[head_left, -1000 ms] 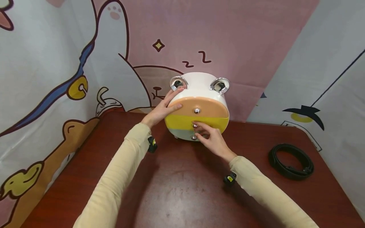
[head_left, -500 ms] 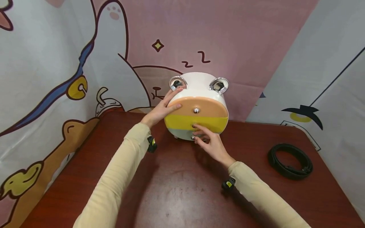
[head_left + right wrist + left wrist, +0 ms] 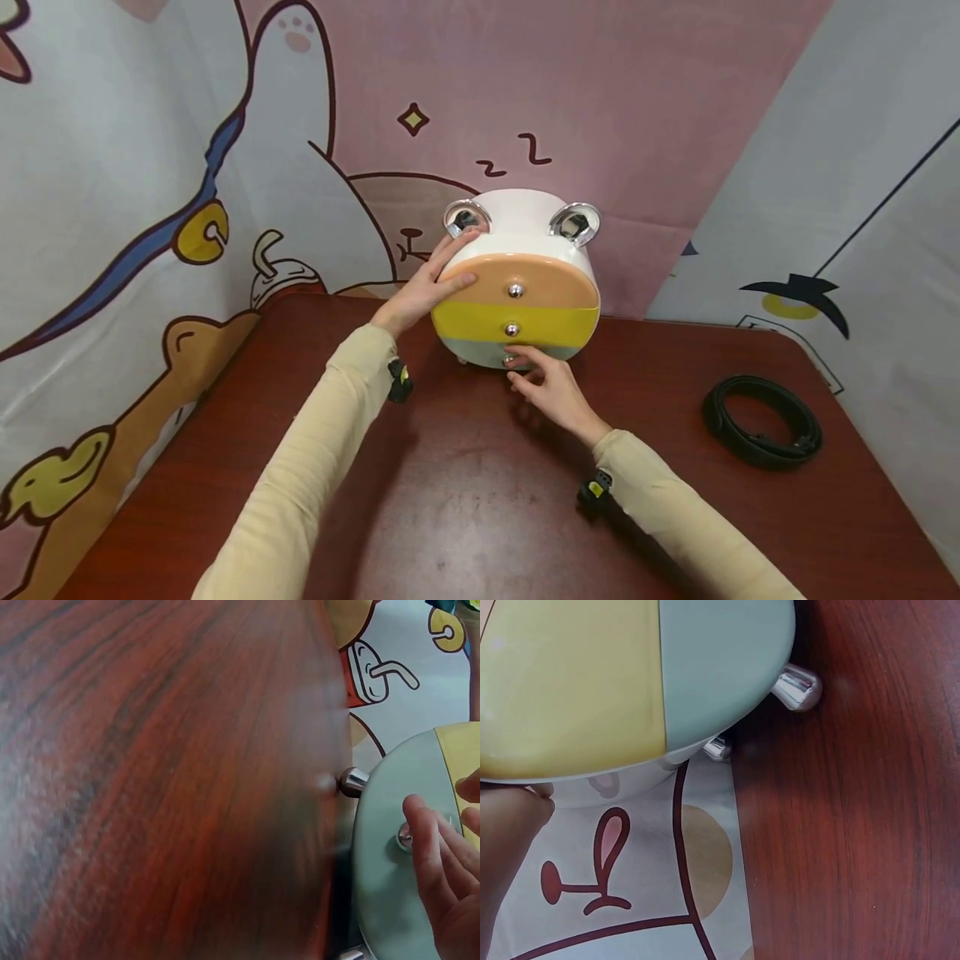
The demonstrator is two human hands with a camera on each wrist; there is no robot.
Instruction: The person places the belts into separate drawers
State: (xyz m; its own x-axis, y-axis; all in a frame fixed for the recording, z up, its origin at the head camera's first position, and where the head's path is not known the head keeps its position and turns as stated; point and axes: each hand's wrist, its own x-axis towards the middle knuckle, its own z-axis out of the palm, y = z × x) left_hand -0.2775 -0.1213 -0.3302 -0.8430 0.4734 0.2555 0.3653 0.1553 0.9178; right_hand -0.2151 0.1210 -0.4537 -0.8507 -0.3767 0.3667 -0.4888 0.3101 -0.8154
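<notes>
A small white cabinet point(image 3: 522, 218) with frog-like chrome eyes stands at the back of the table, its orange, yellow and green drawer fronts all closed. My left hand point(image 3: 427, 287) rests on the cabinet's upper left side, thumb on the orange drawer point(image 3: 555, 279) and straight fingers along the white shell. At the green drawer point(image 3: 386, 896), my right hand point(image 3: 558, 390) has thumb and index finger spread apart around the bottom knob point(image 3: 509, 361). The thumb partly covers that knob in the right wrist view. Above it, the middle knob point(image 3: 512, 329) on the yellow drawer point(image 3: 555, 325) is untouched.
A coiled black belt point(image 3: 722, 417) lies on the right of the reddish-brown table point(image 3: 450, 517). A cartoon-printed cloth point(image 3: 637, 100) hangs close behind the cabinet. Short chrome feet point(image 3: 799, 688) hold the cabinet off the tabletop.
My right hand has left the middle knob and moved down to the bottom one, its thumb and finger spreading. My left hand stays in place on the cabinet.
</notes>
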